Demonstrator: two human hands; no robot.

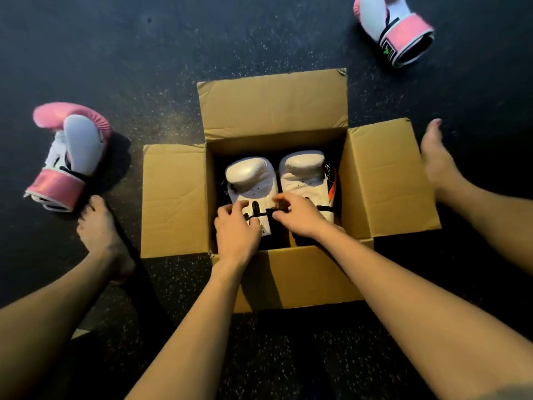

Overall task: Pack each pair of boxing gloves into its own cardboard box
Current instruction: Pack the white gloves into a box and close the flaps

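Your bare forearms reach in from the near edge. Your left hand point(236, 228) and right hand point(298, 216) meet low inside the brown corrugated cardboard box point(173, 197). Both hands have their fingers curled and pinch the thin black lace point(255, 208) at the cuffs of the gloves packed there.

The box stands on the dark speckled floor point(144, 67) with all four flaps folded outwards, matte and creased. Inside lie two smooth, padded boxing gloves side by side, touching, with their rounded ends away from you. They are the left white glove point(250, 177) and the right white glove point(302, 168), which shows an orange and black streak on its outer side.

Outside the box, well apart from each other, the near pink-and-white glove point(72, 151) lies on the floor beside your bare left foot point(101, 235). The far pink-and-white glove point(395, 30) lies at the top right, its cuff opening turned towards you.
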